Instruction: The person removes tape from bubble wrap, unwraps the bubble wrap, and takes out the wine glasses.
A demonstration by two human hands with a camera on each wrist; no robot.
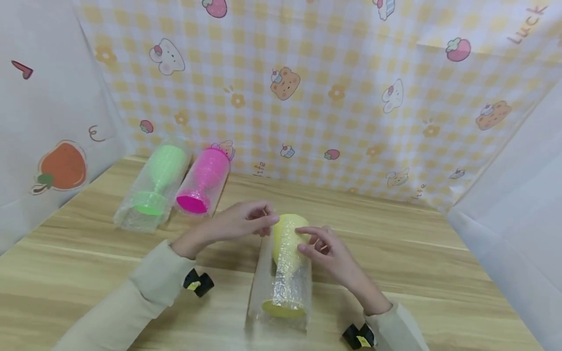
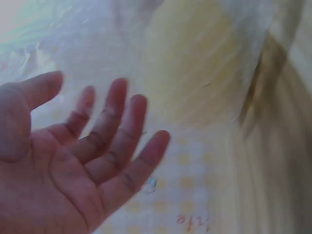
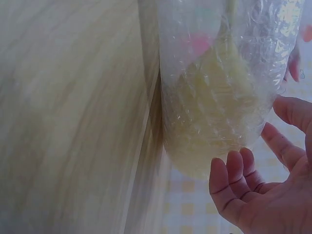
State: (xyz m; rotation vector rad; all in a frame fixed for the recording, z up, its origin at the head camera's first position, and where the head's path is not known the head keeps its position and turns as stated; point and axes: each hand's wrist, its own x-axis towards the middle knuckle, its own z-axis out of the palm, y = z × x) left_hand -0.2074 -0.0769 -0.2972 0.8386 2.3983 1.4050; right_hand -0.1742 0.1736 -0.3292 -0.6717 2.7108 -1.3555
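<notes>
Far left, a white cloth wall point(image 1: 26, 122) with a printed orange fruit point(image 1: 65, 165); then, on the wood-grain tabletop point(image 1: 395, 253), near its back left corner, a light green goblet point(image 1: 167, 163), lying in clear bubble film point(image 1: 127, 212), cup end towards the back edge; just right of it, near the same edge, a bright pink goblet point(image 1: 210, 165), wrapped and lying likewise; next, from a cream sleeve point(image 1: 149, 278), a left hand point(image 1: 241, 222), released, fingers loosely bent, close beside the cup of the next goblet; behind, beyond the back edge, a yellow-and-white checked cloth point(image 1: 316, 58) with the printed word "life" point(image 1: 259, 169), turned sideways; around the tabletop's middle, towards the front edge, a yellow goblet point(image 1: 291, 234), lying in clear bubble wrap point(image 1: 285, 282), cup towards the back edge, round base towards the front; at its right side, a right hand point(image 1: 329, 251), also released, fingers gently curved, index fingertip and thumb lightly at the wrap; above the back edge, towards the back right corner, a second "life"; farther right and high up, "Luck" point(image 1: 527, 24) in brown lettering.
</notes>
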